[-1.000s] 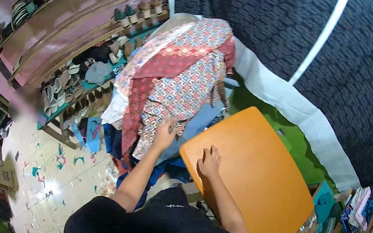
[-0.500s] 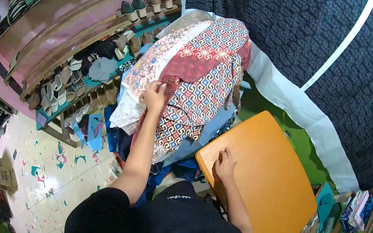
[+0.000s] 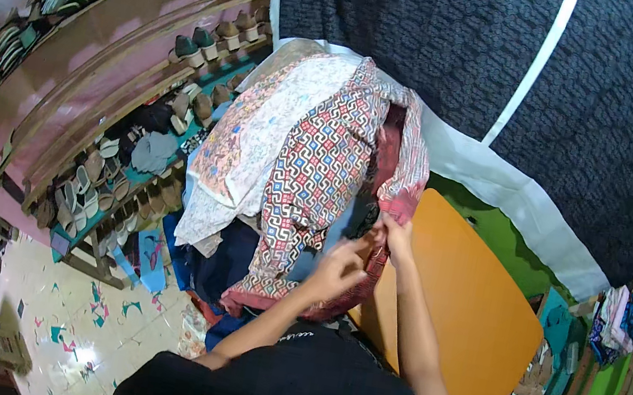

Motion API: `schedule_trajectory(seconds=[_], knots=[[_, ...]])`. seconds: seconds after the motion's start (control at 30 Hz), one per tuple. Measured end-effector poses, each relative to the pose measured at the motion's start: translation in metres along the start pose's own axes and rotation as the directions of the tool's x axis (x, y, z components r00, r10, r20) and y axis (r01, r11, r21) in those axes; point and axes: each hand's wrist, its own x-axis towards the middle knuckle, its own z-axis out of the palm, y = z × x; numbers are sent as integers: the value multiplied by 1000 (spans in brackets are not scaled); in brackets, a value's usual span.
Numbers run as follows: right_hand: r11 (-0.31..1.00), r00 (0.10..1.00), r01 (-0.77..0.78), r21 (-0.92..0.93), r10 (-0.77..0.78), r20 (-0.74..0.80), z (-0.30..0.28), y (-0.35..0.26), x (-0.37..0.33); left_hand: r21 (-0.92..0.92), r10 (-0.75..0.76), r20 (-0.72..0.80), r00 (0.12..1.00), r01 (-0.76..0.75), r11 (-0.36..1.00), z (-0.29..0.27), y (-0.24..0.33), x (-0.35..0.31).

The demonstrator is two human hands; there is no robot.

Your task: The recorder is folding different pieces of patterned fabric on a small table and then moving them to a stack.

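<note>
A shirt with a red, white and dark geometric pattern (image 3: pixel 324 144) is draped over a heap of clothes in front of me. Its reddish border is pulled up on the right, where my right hand (image 3: pixel 398 240) grips the cloth with closed fingers. Just left of it, my left hand (image 3: pixel 337 271) hovers by the same border, thumb and fingers apart. Beside the shirt lie a white cloth (image 3: pixel 315 87) and a floral cloth (image 3: pixel 237 129). Dark blue clothing (image 3: pixel 225 262) shows lower in the heap.
An orange table (image 3: pixel 468 300) stands at my right, partly beneath the lifted cloth. Wooden shelves with several shoes (image 3: pixel 90 187) run along the left. Scraps (image 3: pixel 89 310) litter the tiled floor. A dark patterned curtain (image 3: pixel 414 29) with white edging hangs behind.
My right hand has left the orange table and taken hold of the shirt's edge. My left hand has moved right and nearer. The shirt has been shifted and partly lifted, baring the white cloth.
</note>
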Motion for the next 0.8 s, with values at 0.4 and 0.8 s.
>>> schedule_trajectory(seconds=[0.4,0.8], knots=[[955,825,245,164,-117,-553,-162,-54,-114,426,-461,-573,677,727,538,-86,-111,27],[892,612,408,192,-112,-783,-255,-2,-216,-932,-786,3,618,287,222,-25,-67,105]])
